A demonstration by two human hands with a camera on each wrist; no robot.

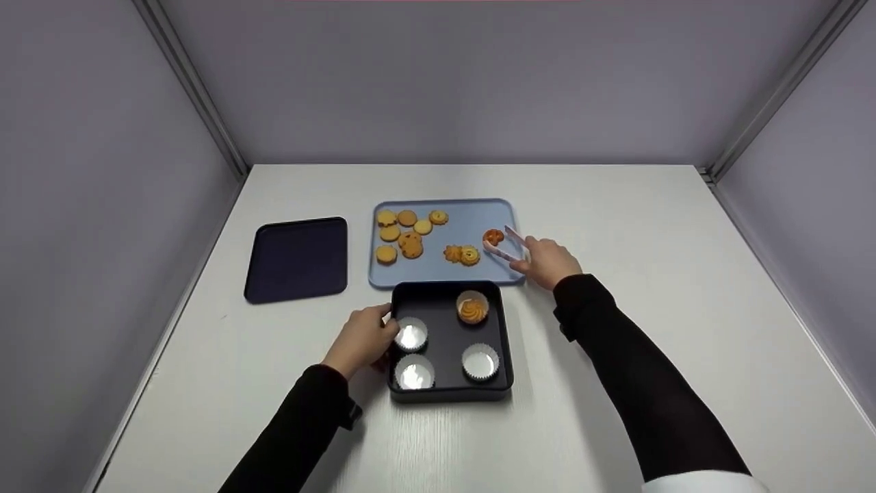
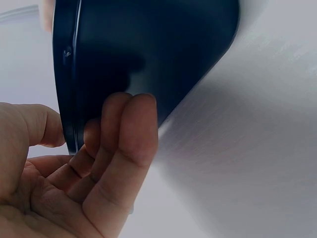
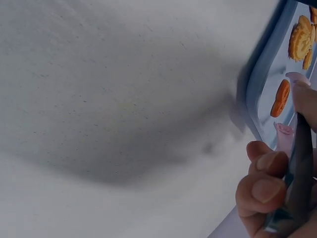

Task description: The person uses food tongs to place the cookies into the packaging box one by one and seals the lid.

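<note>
My left hand pinches the left wall of a black square baking pan, thumb at the rim and fingers against the outer side. Inside the pan stand silver baking cups, several in all; one at the back right holds a swirled cookie. My right hand grips pale pink tongs over the right part of a blue tray. Their tips are spread on either side of a reddish-brown, pretzel-like cookie, which lies on the tray.
On the blue tray's left half lie several cookies, among them a bear-shaped one. Two flower-shaped cookies sit near its front middle. A dark flat tray lies to the left on the white table. Grey panels enclose the table.
</note>
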